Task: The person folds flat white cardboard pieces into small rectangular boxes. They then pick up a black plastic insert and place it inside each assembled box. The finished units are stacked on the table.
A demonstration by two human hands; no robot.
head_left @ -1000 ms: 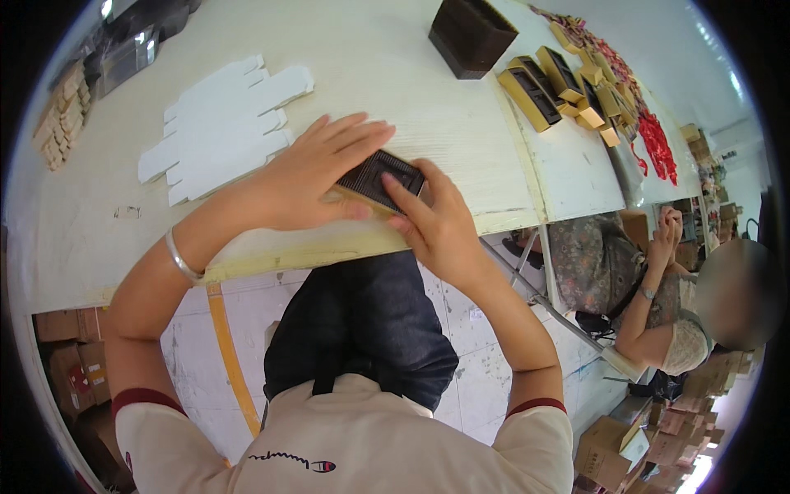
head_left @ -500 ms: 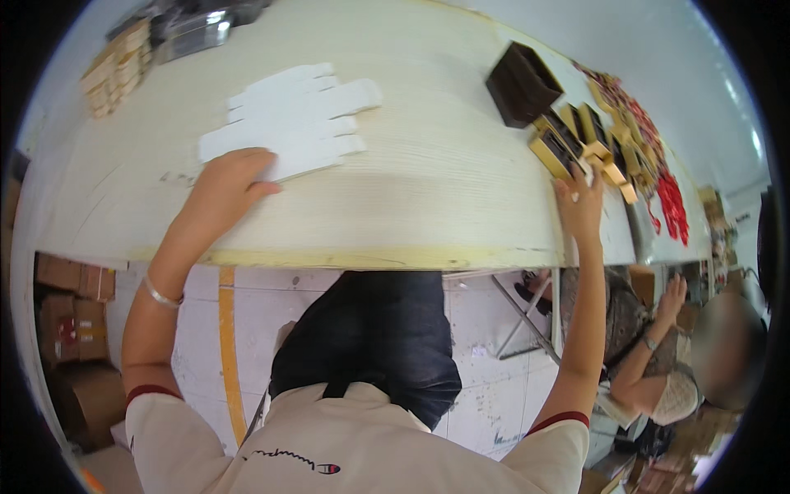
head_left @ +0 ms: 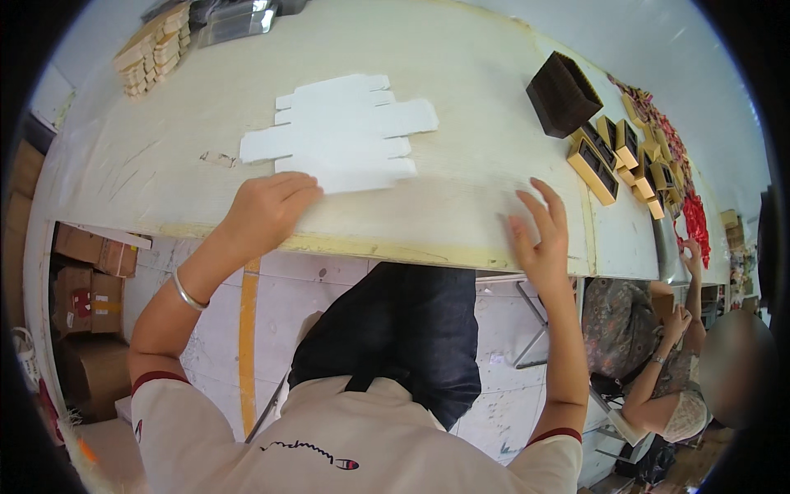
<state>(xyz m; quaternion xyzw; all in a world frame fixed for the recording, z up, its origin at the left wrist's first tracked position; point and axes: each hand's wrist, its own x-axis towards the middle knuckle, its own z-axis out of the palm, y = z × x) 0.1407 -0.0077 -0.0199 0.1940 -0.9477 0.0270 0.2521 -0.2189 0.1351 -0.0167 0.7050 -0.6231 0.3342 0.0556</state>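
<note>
A flat white die-cut box blank (head_left: 341, 123) with several flaps lies on the table, left of the middle. My left hand (head_left: 273, 207) is at its near left corner, fingers bent and pressed together over the edge; the thumb is mostly hidden. Over the near part of the table my right hand (head_left: 543, 235) holds nothing, its fingers curved and spread apart. To its upper right, and apart from it, lie several small gold boxes with dark fronts (head_left: 592, 170). A dark brown ridged stack (head_left: 564, 95) stands just beyond them.
Pale wooden pieces (head_left: 152, 49) are stacked at the far left, beside clear plastic-looking packs (head_left: 237, 23). Red cords or tassels (head_left: 694, 222) lie at the right. A co-worker (head_left: 658, 354) sits at the right, a hand near the red cords. Cardboard boxes (head_left: 86, 288) are under the table.
My right hand has moved left, away from the gold boxes, with nothing in it. My left hand has shifted along the blank's near edge. The co-worker's hand has come up near the red cords.
</note>
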